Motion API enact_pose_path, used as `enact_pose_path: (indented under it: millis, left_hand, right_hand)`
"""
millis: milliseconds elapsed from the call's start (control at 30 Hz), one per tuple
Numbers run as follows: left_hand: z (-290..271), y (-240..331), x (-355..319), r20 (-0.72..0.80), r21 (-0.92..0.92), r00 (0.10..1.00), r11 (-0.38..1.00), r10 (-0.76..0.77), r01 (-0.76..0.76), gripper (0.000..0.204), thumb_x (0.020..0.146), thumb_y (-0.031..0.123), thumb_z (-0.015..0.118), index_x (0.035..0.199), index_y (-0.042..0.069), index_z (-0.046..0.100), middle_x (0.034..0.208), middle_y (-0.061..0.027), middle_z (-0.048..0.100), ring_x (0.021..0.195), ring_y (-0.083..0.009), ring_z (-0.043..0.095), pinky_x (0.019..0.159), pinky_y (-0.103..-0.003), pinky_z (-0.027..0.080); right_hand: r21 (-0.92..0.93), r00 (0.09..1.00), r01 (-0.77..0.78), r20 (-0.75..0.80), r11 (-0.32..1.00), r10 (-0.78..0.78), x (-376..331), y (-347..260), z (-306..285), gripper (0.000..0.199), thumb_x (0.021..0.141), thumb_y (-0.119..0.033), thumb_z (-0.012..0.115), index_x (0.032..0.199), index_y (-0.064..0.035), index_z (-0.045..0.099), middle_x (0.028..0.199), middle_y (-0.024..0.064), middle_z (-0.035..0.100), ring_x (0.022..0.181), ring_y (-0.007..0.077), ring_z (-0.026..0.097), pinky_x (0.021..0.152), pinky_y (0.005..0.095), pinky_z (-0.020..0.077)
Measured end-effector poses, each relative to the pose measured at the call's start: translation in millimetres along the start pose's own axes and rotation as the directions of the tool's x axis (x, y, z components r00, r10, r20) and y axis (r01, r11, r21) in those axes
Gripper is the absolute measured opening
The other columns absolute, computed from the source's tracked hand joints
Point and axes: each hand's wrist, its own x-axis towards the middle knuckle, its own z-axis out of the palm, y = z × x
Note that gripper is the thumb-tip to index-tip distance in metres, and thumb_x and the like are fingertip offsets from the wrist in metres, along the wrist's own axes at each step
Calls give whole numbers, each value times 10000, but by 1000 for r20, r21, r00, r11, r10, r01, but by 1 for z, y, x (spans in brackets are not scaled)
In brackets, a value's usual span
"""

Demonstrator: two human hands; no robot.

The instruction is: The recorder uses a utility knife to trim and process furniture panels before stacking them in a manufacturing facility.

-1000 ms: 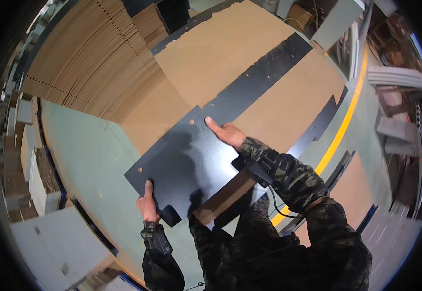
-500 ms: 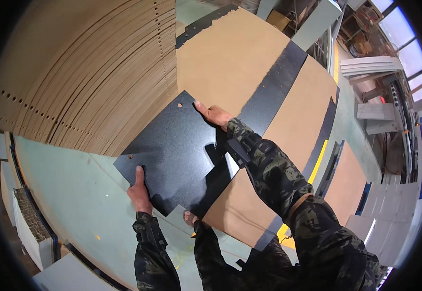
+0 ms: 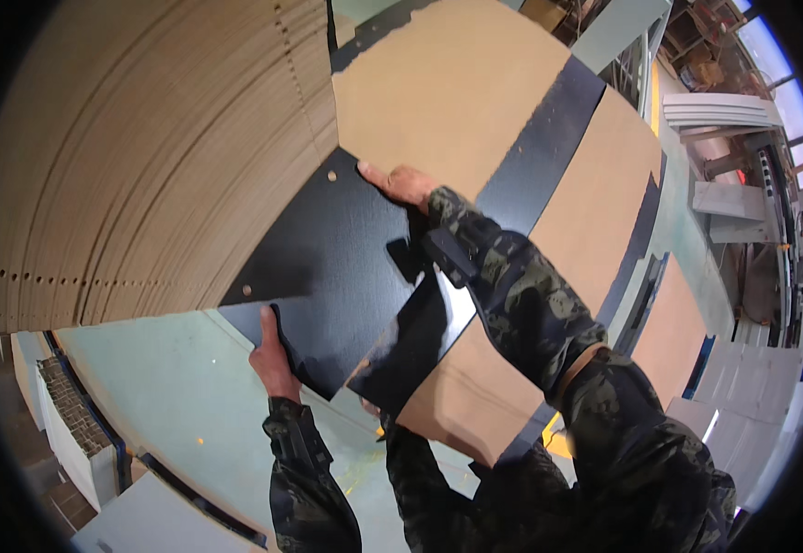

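A dark, smooth board (image 3: 342,244) with small holes near its far-left edge is between my hands. My left hand (image 3: 274,361) grips its near-left edge, thumb lying on top and fingers mostly hidden beneath. On the far-right edge, my right hand (image 3: 408,184) holds on in the same way. The board's far-left edge lies against, or right beside, a tall stack of light-brown boards (image 3: 171,175) with rows of holes along their edges; whether they touch I cannot tell. Underneath and to the right lies a pile topped with tan sheeting (image 3: 448,83) and dark strips (image 3: 544,134).
Pale green floor (image 3: 162,378) shows at the left. White panels (image 3: 720,109) and a pinkish-tan board (image 3: 673,318) stand off to the right. A long pale box-like piece (image 3: 74,433) lies at the lower left.
The dark board and both hands have shifted slightly relative to the stack, bringing the board's far-left edge up to it. The view has also turned, and the stack fills more of the left side.
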Motion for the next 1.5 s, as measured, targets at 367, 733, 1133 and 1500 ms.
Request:
enact_pose_path:
  millis: [367,733,1133,1500]
  left_hand:
    - [3,13,-10,22,114,1000,993,19,-21,757,869,525,700,1070,-199,606,1043,-157,659,879,-206,613,784,-343,499]
    - [-8,13,9,184,56,968,982,170,-183,713,893,432,699,1341,-82,493,1249,-128,585,1113,-181,538,964,-297,417]
    - [-2,27,43,201,-205,946,955,254,-212,477,933,336,684,1248,-8,585,1179,-34,634,1072,-134,571,924,-274,441]
    - [-21,23,60,286,-135,948,985,144,-109,571,914,460,674,1233,-5,587,1113,-17,614,1002,-111,549,879,-260,440]
  right_hand:
    - [-83,985,-126,109,989,135,1,-13,-17,899,885,-748,452,1146,91,642,1131,276,658,1086,369,608,975,406,444]
    - [501,958,-279,202,819,202,-62,30,-34,884,956,-656,423,1470,58,336,1511,205,377,1404,264,351,1164,354,255]
    - [860,845,-210,-79,465,529,-145,30,18,434,964,-373,601,1247,-47,550,1062,-15,560,958,111,465,848,336,392]
    - [871,860,-221,-37,438,508,-142,28,21,366,966,-274,608,1199,-10,507,1010,43,571,871,127,505,758,309,420]
